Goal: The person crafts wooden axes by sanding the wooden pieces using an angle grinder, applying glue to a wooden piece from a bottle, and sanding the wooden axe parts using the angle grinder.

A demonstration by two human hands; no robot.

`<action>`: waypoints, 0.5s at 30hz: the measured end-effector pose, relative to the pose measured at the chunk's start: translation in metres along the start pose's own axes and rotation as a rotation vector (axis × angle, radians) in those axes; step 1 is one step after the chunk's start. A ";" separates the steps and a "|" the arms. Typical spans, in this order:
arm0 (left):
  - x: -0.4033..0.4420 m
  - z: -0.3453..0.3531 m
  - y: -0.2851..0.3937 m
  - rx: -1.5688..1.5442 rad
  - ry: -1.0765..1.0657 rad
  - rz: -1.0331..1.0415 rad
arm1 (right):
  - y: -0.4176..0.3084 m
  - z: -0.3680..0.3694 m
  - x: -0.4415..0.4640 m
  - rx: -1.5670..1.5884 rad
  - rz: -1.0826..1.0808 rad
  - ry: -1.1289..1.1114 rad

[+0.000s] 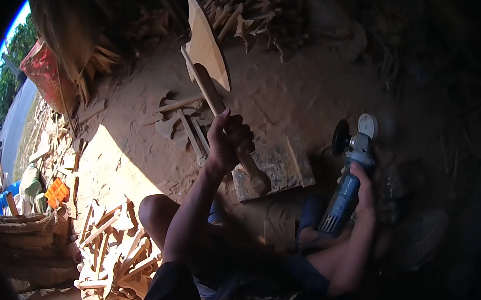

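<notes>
My left hand (229, 139) is closed around the handle of a wooden toy axe (207, 49), held upright and tilted, with its pale, broad blade at the top. The knobbed lower end of the handle hangs in front of a worn wooden block (283, 172) on the ground. In my right hand (363, 187) is a blue angle grinder (342, 198), gripped round its body, with a dark round disc (340, 137) at its head. A pale round piece (368, 126) shows beside the grinder head. The disc and the axe are apart.
Several wooden axe pieces (183, 123) lie on the dirt beyond my left hand. A sunlit heap of wooden pieces (114, 252) is at lower left, another pile (245, 19) at the back. A red sack (44, 70) stands at upper left. The right side is dark.
</notes>
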State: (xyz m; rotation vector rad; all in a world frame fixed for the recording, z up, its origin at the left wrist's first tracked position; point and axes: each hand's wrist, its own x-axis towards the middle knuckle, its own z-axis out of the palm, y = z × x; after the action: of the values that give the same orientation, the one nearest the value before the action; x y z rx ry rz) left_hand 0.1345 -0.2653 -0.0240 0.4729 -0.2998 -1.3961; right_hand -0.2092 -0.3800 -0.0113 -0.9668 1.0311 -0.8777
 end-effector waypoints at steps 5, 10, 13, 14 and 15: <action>-0.002 0.001 0.015 -0.024 0.147 0.136 | 0.001 0.039 -0.011 -0.128 -0.318 -0.137; 0.017 -0.051 -0.004 0.363 0.532 0.431 | 0.015 0.052 -0.014 -0.295 -0.294 -0.165; 0.035 -0.128 -0.017 0.277 0.593 0.512 | 0.037 0.052 -0.008 -0.429 -0.364 -0.179; 0.034 -0.135 -0.021 0.299 0.684 0.566 | 0.046 0.051 -0.007 -0.474 -0.395 -0.177; 0.033 -0.142 -0.026 0.321 0.778 0.621 | 0.054 0.048 -0.008 -0.557 -0.349 -0.164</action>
State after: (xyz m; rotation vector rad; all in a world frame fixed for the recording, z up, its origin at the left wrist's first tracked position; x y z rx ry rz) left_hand 0.1841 -0.2802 -0.1626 1.0437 -0.0160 -0.4910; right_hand -0.1587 -0.3445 -0.0495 -1.6995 0.9990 -0.7859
